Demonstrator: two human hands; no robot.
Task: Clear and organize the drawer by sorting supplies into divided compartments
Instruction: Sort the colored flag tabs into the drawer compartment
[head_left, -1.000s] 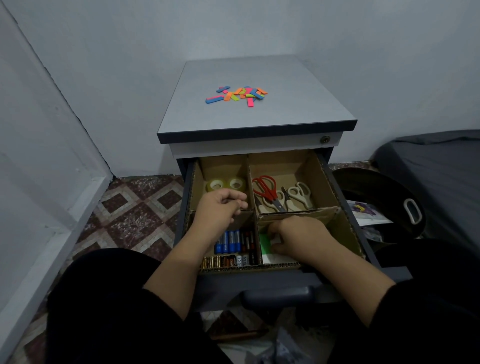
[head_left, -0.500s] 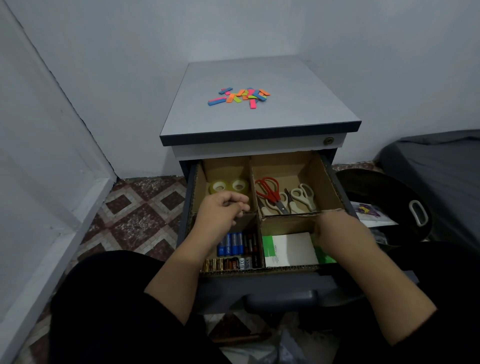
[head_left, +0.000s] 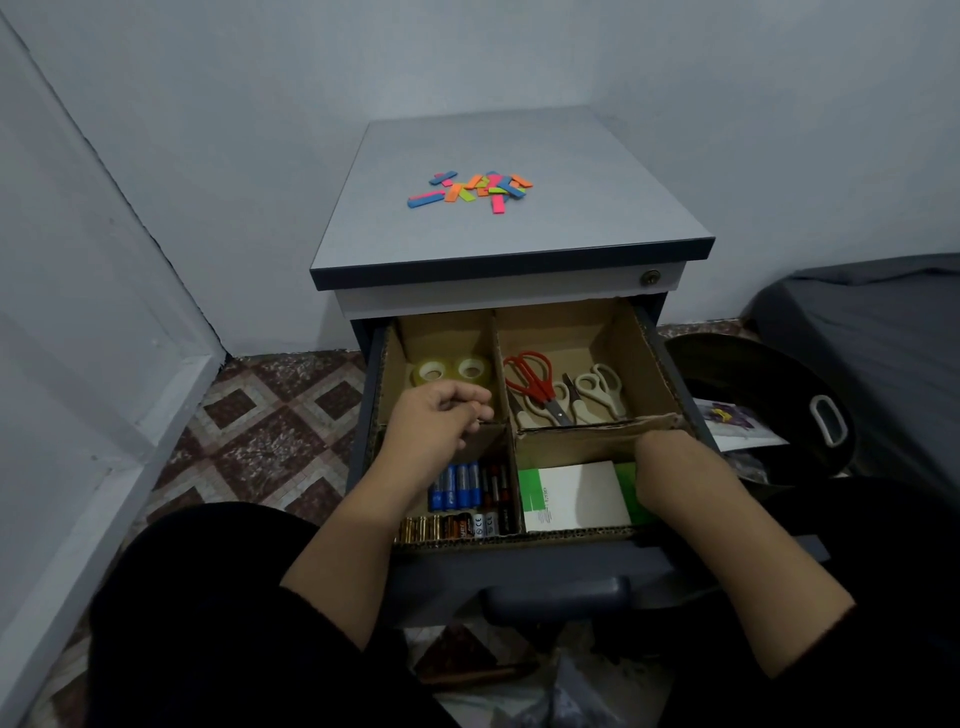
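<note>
right hand (head_left: 670, 467) moved rightward (notepad (head_left: 576, 493) uncovered).

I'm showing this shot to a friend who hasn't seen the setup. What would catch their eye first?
Probably the bright sticky tabs scattered on top of the grey cabinet, the only vivid colour up there. Next, the open drawer with cardboard compartments: red scissors back right, tape rolls back left, batteries front left. The left hand hovers there; the right hand reaches into the front right.
</note>
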